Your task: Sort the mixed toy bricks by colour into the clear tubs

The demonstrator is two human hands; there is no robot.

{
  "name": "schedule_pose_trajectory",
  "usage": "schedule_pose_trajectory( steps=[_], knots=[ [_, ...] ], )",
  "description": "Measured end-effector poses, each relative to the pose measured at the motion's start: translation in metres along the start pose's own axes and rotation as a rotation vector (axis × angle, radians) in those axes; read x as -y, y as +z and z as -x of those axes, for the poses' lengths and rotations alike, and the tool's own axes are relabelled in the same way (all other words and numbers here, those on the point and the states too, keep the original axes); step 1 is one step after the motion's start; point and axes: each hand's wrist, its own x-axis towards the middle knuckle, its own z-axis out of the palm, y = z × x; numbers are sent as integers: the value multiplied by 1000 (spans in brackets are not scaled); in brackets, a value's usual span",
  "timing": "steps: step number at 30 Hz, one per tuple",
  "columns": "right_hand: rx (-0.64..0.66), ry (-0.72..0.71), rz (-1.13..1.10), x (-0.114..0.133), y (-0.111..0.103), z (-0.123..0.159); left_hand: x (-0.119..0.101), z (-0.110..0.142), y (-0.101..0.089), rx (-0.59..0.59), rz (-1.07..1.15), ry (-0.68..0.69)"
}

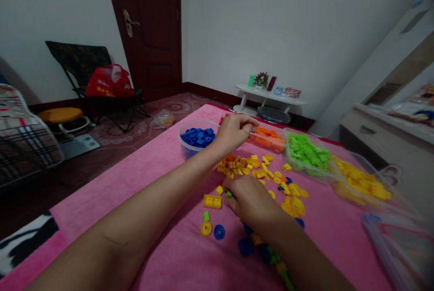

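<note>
My left hand (234,131) hovers over the near-left end of a clear box of orange bricks (269,136). Its fingers are bent but apart, and I see nothing held in them. Lower down, my right hand (251,200) is closed on a green brick (229,194) that pokes out by the thumb. Around it lies a loose spread of yellow bricks (261,171), with a larger yellow brick (212,201), a small green brick (206,216), a yellow wheel (206,228) and a blue wheel (219,231) to its left. Blue, yellow and green pieces are partly hidden beneath my right forearm.
A round tub of blue bricks (198,138) stands left of my left forearm. Boxes of green bricks (308,153) and yellow bricks (361,180) line the right side. A clear lid (396,241) lies at the right edge of the pink cloth (169,155).
</note>
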Motion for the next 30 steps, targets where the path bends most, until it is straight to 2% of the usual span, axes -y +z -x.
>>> schedule_pose_trajectory(
  steps=[3,5,7,10,13,15,18,20,22,24,25,27,30],
  knots=[
    [71,75,149,17,0,-1,3,1,4,36,-14,-13],
    [79,87,174,20,1,-2,4,4,7,80,-30,-20],
    [47,81,131,17,2,0,5,6,10,126,-45,-26],
    [-55,36,-54,-1,-2,6,6,9,14,174,-70,-23],
    [-207,50,-205,-29,-20,14,7,11,16,188,-119,-8],
    [-327,130,-220,-55,-37,16,8,11,16,190,-146,-1],
    [-481,308,-118,-106,-59,14,7,12,16,190,-165,-6],
    [-534,438,-4,-144,-68,12,7,12,16,189,-159,-9],
    [-523,521,66,-176,-72,10,7,12,16,190,-144,-10],
    [-477,565,83,-192,-72,9,6,11,15,189,-135,-17],
    [-457,569,77,-192,-70,8,6,11,15,187,-132,-21],
    [-442,523,52,-174,-64,5,5,10,13,178,-125,-21],
    [-416,276,-83,-108,-45,0,4,8,11,154,-102,-9]
  ],
)
